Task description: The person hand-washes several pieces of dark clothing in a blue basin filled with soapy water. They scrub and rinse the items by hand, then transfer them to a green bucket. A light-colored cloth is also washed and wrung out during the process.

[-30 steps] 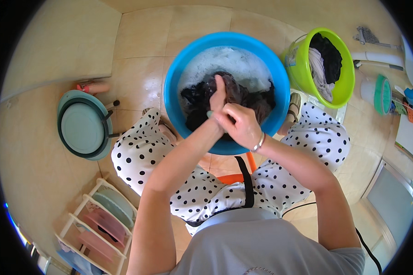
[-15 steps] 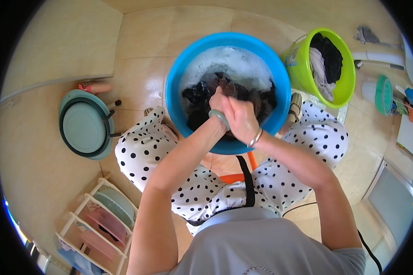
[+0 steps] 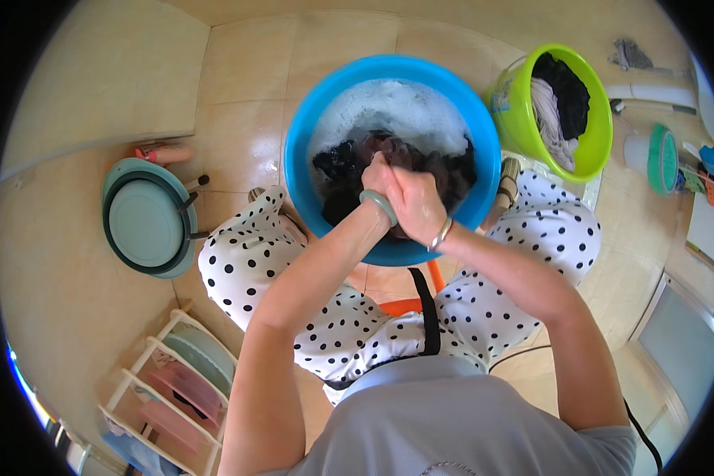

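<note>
Over a round blue basin [image 3: 296, 151], my two hands are pressed together, fingers closed on a wet dark brown garment [image 3: 389, 145]. My left hand [image 3: 378, 178], a pale green bangle at its wrist, lies against my right hand [image 3: 417, 202], which has a silver bangle. Cloth bunches out just beyond my fingers; the part inside my grip is hidden. Black clothes [image 3: 337, 168] lie in the water around it. White suds [image 3: 397, 107] float along the basin's far side.
A lime green bucket [image 3: 516, 119] with dark and pale clothes stands right of the basin. Grey-green basins [image 3: 144, 220] lean on the left wall above a white rack [image 3: 147, 349] holding more basins. My knees flank the blue basin.
My hands stay clasped at nearly the same spot. Beyond my fingers, the brown cloth has shifted and spread a little in the water.
</note>
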A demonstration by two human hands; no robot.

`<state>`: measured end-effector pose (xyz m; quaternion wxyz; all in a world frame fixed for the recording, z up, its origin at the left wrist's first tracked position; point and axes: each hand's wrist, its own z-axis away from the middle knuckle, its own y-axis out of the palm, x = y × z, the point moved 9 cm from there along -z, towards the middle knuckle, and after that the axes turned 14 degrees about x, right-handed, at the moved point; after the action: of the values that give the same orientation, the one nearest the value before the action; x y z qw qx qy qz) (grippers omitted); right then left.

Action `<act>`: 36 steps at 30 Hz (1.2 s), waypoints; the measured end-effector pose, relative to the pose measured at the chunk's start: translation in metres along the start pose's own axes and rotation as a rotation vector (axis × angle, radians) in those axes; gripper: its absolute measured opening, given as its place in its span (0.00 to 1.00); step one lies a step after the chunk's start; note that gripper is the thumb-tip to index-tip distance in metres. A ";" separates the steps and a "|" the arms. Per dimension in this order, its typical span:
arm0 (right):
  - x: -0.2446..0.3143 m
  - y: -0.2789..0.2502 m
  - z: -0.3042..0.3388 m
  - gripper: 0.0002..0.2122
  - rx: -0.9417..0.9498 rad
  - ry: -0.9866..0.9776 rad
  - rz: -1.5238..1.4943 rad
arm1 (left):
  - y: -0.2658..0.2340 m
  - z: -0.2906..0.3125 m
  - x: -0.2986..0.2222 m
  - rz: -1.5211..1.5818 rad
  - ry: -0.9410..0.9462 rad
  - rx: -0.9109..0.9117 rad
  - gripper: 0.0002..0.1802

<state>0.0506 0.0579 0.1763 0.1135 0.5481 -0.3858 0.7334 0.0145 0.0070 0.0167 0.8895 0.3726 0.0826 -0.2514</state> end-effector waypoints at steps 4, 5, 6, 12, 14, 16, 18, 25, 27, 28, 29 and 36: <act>-0.127 -0.036 -0.014 0.20 -0.046 0.289 0.291 | 0.057 0.037 0.015 -0.217 -0.098 -0.257 0.22; -0.126 -0.031 -0.011 0.20 -0.066 0.320 0.291 | 0.049 0.035 0.015 -0.279 -0.118 -0.250 0.21; -0.124 -0.027 -0.009 0.19 -0.101 0.310 0.221 | 0.040 0.033 0.014 -0.342 -0.142 -0.240 0.20; 0.026 0.005 0.005 0.10 -0.014 -0.089 0.023 | 0.032 0.016 -0.005 0.217 -0.077 0.132 0.20; 0.002 -0.002 -0.006 0.12 -0.006 -0.041 0.033 | 0.033 0.035 -0.010 0.184 -0.014 0.023 0.20; -0.089 -0.032 -0.027 0.14 -0.014 0.173 0.420 | 0.055 0.046 -0.002 -0.129 -0.028 -0.200 0.21; -0.115 -0.055 -0.017 0.17 -0.171 0.230 0.382 | 0.077 0.042 0.000 -0.067 -0.030 -0.080 0.21; -0.179 -0.078 0.014 0.27 -0.134 0.837 -0.822 | 0.073 0.049 -0.038 -0.169 0.001 0.243 0.15; -0.156 -0.054 0.009 0.27 0.190 0.793 -0.793 | 0.069 0.048 -0.039 -0.270 0.101 0.451 0.11; -0.147 -0.044 0.011 0.27 0.344 0.768 -0.769 | 0.071 0.049 -0.044 -0.230 0.174 0.463 0.08; -0.148 -0.042 0.011 0.21 0.331 0.711 -0.811 | 0.073 0.051 -0.050 -0.190 0.247 0.475 0.07; -0.106 -0.071 -0.009 0.20 -0.111 0.325 -0.994 | 0.036 0.027 -0.056 0.234 0.084 0.244 0.24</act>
<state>0.1251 0.1395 0.1126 0.5348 0.5374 -0.0950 0.6451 -0.0163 0.0311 0.0770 0.8566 0.4950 0.0446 -0.1385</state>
